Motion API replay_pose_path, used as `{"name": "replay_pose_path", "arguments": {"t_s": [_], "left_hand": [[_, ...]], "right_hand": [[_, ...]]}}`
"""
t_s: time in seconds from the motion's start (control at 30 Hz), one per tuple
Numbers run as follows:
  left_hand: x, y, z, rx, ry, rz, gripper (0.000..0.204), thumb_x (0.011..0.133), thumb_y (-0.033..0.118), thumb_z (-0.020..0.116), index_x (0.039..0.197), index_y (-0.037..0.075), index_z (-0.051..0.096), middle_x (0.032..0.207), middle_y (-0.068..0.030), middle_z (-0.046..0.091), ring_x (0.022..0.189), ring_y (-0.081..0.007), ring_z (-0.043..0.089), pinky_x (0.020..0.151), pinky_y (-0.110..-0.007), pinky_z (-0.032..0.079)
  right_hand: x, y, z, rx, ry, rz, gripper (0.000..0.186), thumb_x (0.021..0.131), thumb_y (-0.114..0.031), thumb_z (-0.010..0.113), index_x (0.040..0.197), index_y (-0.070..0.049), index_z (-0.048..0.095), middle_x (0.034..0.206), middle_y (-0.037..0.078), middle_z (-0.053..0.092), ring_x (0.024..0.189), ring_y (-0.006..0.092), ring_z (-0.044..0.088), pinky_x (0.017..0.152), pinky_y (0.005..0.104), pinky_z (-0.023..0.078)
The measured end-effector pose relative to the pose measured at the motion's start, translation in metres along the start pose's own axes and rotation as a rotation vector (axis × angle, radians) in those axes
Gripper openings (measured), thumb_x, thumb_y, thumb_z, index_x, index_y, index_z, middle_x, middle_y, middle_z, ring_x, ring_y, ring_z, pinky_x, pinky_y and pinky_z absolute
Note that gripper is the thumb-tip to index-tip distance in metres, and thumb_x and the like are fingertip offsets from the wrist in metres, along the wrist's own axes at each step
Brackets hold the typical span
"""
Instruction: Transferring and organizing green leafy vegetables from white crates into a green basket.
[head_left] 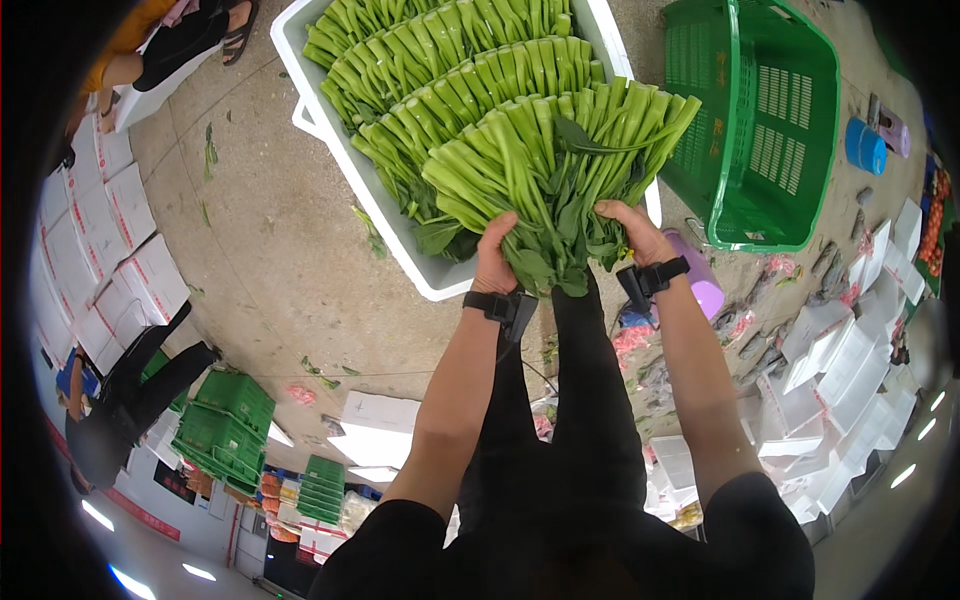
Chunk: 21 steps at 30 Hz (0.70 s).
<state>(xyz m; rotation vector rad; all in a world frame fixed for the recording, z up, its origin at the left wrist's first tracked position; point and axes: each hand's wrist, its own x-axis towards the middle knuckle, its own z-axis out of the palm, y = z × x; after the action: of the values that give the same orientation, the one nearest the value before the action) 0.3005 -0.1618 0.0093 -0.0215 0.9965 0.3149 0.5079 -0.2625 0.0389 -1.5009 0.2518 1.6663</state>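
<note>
A black shirt [560, 560] is filling the spot nearest the camera, and two bare arms are reaching out from its sleeves. The left grip [496, 255] is holding the left side of a big bunch of green stems [495, 170], with its thumb showing on top. The right grip [638, 232] is holding the right side in the same way. The leaves are drooping between the two grips, and the cut ends are fanning out ahead of them. A dark leaf [590, 140] is lying across the stems, ahead of the right grip.

The bunch is covering the near end of a white box [432, 280], and I cannot tell if it is touching what is under it. Past the grips, more greens [480, 75] are sitting in curvy rows inside the box. A purple tub [703, 288] is showing just beside the right grip's wrist. A big green basket [785, 120] is sitting ahead and to the right of the right grip.
</note>
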Motion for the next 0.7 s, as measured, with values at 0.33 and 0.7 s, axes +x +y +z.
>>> {"name": "replay_pose_path", "arguments": {"t_s": [0.33, 0.7], "left_hand": [[-0.128, 0.037, 0.023, 0.195, -0.097, -0.13, 0.044, 0.087, 0.021, 0.06, 0.122, -0.006, 0.057, 0.117, -0.0165, 0.065, 0.105, -0.0269, 0.064, 0.094, -0.038, 0.051], [-0.239, 0.023, 0.074, 0.635, -0.278, -0.177, 0.069, 0.076, 0.031, 0.082, 0.131, 0.002, 0.052, 0.128, -0.0113, 0.056, 0.12, -0.0253, 0.052, 0.102, -0.041, 0.043]], "right_hand": [[-0.114, 0.029, 0.035, 0.144, -0.029, -0.128, 0.055, 0.081, -0.02, 0.069, 0.129, 0.003, 0.055, 0.124, 0.011, 0.061, 0.115, 0.0214, 0.056, 0.1, 0.0353, 0.043], [-0.244, -0.034, -0.032, 0.105, -0.322, -0.221, 0.063, 0.075, -0.007, 0.08, 0.132, -0.002, 0.054, 0.131, 0.009, 0.058, 0.119, 0.0203, 0.055, 0.102, 0.0377, 0.043]]}}
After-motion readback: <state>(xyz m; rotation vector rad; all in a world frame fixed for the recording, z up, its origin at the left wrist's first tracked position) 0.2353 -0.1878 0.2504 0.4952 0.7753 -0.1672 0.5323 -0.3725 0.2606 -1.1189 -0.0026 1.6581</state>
